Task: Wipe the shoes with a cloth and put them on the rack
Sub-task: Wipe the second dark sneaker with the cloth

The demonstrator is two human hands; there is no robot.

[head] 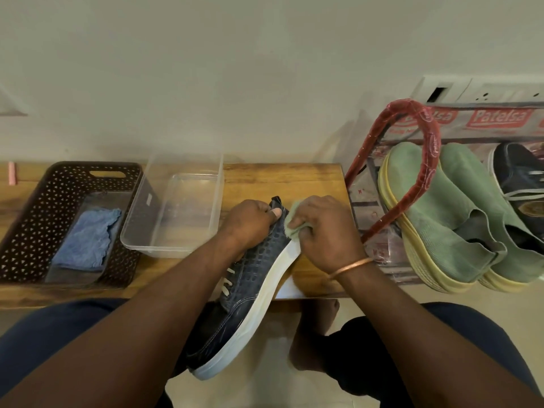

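Partly hidden cloth (295,230) (right hand (326,231) gripping).

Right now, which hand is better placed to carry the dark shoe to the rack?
Probably the left hand: it grips the dark shoe at the heel, while the right hand holds the green cloth. The rack stands on the right, so it must reach across.

This looks like a home. A plain cream painted wall (235,69) carries a white switch-and-socket plate (482,92). A low wooden table (279,178) stands on beige floor tiles (273,384), with a brown perforated plastic basket (35,216) at its left edge. Past its right edge, a red-framed shoe rack (432,148) holds green knit slip-on shoes (441,213).
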